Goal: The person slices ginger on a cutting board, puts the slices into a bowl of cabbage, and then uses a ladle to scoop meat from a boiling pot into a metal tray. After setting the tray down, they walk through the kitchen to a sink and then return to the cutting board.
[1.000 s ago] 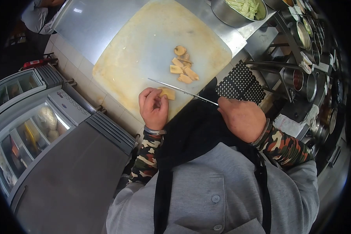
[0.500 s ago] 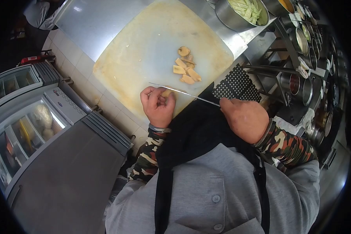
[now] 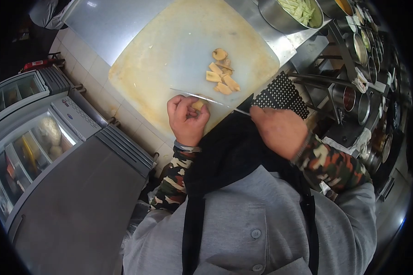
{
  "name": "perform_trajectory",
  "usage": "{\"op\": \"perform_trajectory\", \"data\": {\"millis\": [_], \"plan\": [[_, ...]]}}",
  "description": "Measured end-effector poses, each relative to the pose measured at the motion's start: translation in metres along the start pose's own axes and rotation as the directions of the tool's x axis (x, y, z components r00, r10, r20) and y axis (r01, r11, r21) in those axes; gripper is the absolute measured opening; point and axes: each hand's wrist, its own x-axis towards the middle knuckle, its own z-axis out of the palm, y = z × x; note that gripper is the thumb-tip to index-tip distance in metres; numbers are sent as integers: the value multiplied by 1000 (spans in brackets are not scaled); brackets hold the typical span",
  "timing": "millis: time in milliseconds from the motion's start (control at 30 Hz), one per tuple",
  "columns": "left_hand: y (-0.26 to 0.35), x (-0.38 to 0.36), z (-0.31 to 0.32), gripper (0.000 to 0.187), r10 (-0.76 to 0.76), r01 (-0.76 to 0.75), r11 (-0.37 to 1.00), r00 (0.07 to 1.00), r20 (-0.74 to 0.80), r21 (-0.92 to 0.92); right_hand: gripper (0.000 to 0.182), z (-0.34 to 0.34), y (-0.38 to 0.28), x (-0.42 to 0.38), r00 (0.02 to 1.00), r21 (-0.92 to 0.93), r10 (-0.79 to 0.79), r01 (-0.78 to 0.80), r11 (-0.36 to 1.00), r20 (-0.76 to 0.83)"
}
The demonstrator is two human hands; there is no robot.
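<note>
My left hand point(image 3: 188, 118) is closed around a yellowish piece of ginger point(image 3: 198, 105), pressing it on the near part of the cutting board point(image 3: 142, 59). Wrapped round a knife point(image 3: 211, 100), my right hand point(image 3: 280, 130) hides the handle. The thin blade, seen almost edge-on, crosses over the ginger just beyond my left fingertips; whether it is cutting in cannot be made out. Several cut ginger pieces point(image 3: 223, 75) lie in a loose pile on the board, a little beyond the blade.
A steel bowl of shredded pale green vegetable point(image 3: 284, 16) stands on the counter at the upper right. Pots and pans line the right side, near a black perforated mat point(image 3: 282, 94). A glass-topped refrigerator point(image 3: 36, 153) stands at the left.
My right hand and the knife have shifted to the left and slightly away from me. My left hand keeps its grip on the ginger. The view has shifted slightly.
</note>
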Motion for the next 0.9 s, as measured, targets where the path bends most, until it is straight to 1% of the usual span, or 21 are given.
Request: {"op": "perform_trajectory", "data": {"millis": [33, 67, 100, 133, 267, 333, 367, 433, 567, 633, 667, 700, 733, 767, 833, 900], "plan": [[0, 0, -2, 35, 12, -13, 1000, 999, 48, 28, 10, 13, 6, 10, 998, 14, 29, -29, 999, 48], [-1, -1, -6, 35, 15, -16, 999, 999, 46, 35, 10, 19, 9, 12, 999, 18, 23, -24, 1000, 44], [-3, -5, -11, 35, -2, 2, 1000, 999, 41, 2, 9, 22, 13, 14, 1000, 64, -15, 17, 998, -25], [-5, -8, -16, 35, -21, 23, 999, 999, 38, -30, 13, 24, 14, 16, 994, 110, -50, 60, 992, -93], [-1, -14, -21, 36, -4, 5, 1000, 999, 34, -20, 13, 12, 9, 2, 998, 101, 8, -1, 995, -67], [6, -11, -16, 34, -60, 60, 998, 998, 13, -30, 13, 5, 7, -7, 998, 88, -2, 8, 996, -60], [3, -11, -15, 34, -59, 59, 998, 998, 12, -35, 12, 3, 6, -10, 998, 77, -18, 22, 997, -53], [-1, -13, -14, 33, 21, -23, 997, 999, 28, 75, 12, 1, 4, -18, 998, 80, -29, 33, 996, -57], [3, -13, -12, 32, -25, 24, 998, 999, 24, 64, 11, 2, 2, -23, 999, 98, -29, 32, 995, -32], [3, -13, -12, 31, 15, -18, 998, 999, 40, 59, 10, 2, 1, -24, 999, 100, -30, 33, 994, -30], [0, -14, -12, 31, 10, -12, 998, 999, 39, 60, 10, 0, 0, -25, 999, 65, -32, 33, 997, -16], [-4, -16, -11, 32, 5, -5, 1000, 1000, 27, 20, 13, -1, -2, -27, 1000, 28, -31, 31, 999, -2], [-6, -17, -11, 32, 0, 0, 1000, 1000, 16, -22, 13, -3, -3, -28, 1000, 27, -29, 29, 999, 1], [-7, -17, -11, 32, -2, 2, 1000, 1000, 18, -25, 13, -5, -5, -29, 1000, 8, -23, 23, 1000, 2], [-7, -17, -14, 33, 6, -11, 996, 999, 54, 94, 12, -5, -7, -30, 1000, -10, -13, 13, 1000, 7], [-5, -16, -15, 33, -3, -1, 997, 998, 58, 78, 12, -3, -8, -29, 1000, -12, -19, 19, 1000, -15]]}}
